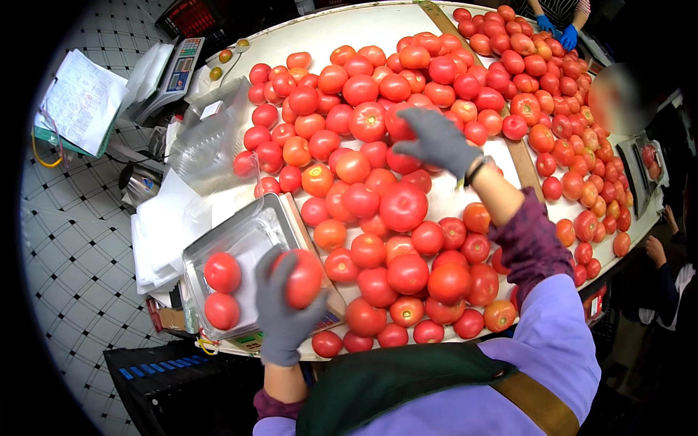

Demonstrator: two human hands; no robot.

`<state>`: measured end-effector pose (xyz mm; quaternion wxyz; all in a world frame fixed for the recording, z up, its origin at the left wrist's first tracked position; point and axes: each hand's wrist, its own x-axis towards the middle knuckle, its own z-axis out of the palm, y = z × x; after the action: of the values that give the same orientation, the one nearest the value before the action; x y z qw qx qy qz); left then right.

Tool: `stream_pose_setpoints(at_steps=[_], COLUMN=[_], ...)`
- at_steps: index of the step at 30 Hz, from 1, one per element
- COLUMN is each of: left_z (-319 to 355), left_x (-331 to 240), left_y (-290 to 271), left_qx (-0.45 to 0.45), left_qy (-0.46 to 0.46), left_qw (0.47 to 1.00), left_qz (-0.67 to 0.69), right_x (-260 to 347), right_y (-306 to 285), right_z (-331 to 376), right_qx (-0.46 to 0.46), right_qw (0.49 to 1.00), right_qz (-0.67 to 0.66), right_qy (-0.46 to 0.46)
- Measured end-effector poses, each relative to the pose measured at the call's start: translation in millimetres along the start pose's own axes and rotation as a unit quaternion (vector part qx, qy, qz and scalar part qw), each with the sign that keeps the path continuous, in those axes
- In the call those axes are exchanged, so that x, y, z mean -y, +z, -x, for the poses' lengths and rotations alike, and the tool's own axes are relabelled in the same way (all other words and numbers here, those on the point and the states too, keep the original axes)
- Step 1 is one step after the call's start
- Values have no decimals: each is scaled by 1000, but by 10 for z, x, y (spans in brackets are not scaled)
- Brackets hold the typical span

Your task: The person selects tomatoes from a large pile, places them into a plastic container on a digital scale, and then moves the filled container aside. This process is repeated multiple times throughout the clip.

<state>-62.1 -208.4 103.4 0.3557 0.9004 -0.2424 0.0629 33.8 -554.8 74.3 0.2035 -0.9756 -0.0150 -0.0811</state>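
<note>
My left hand, in a grey glove, grips a large red tomato above the right side of a clear plastic container. Two tomatoes lie in that container, at its left side. Beneath it is the metal tray of a weighing scale, at the table's near left. My right hand, also gloved in grey, reaches over the tomato pile, its thumb and fingers curved around a red tomato. Loose tomatoes of mixed sizes spread across the middle of the white table.
Clear plastic containers and white sheets lie along the left edge. Another scale stands at the far left. A wooden divider separates a second tomato pile on the right. A co-worker's blue-gloved hands are at the far right.
</note>
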Motion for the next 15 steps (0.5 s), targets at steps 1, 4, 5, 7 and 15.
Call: stream_pose_setpoints(at_steps=[1, 4, 5, 7, 15], left_z=[53, 224, 278, 376, 479], left_x=[86, 341, 410, 512, 649], left_y=[-83, -271, -315, -365, -460], left_qx=[-42, -86, -108, -46, 32], left_qy=[0, -86, -122, -163, -254], left_qw=[999, 979, 968, 949, 938], left_qz=[-32, -164, -191, -268, -234], right_x=[-194, -390, -380, -309, -238], right_y=[77, 295, 298, 207, -22], right_z=[-143, -403, -416, -388, -840], right_qx=[-6, 18, 8, 74, 185], right_qw=[1000, 999, 999, 995, 977], right_qz=[-10, 39, 33, 41, 97], right_qy=[-11, -4, -4, 42, 31])
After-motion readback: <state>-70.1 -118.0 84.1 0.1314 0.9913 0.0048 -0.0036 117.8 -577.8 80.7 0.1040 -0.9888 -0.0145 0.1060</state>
